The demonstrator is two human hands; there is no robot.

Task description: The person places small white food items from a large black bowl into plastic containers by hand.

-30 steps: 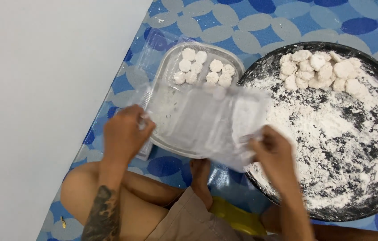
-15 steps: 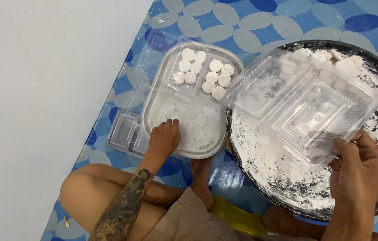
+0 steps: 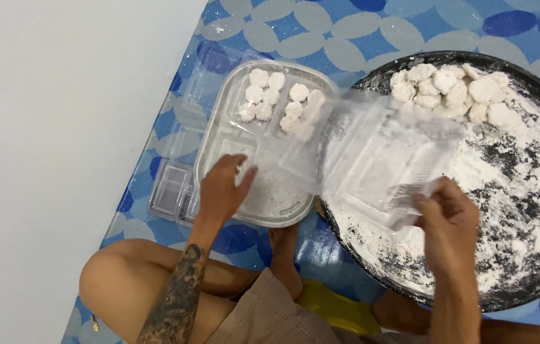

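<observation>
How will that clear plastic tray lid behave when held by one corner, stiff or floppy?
Probably light: the right hand lifts the clear plastic lid by one corner over the flour-dusted black pan. Likely flexible, since it is thin and see-through with moulded ridges. The flour film on it may make the grip slippery.

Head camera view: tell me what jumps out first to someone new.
A big dark round pan dusted with white flour fills the right side, with floury dough balls piled at its far edge. The right hand holds a clear plastic lid over it; the left hand rests in a compartment tray.
</observation>
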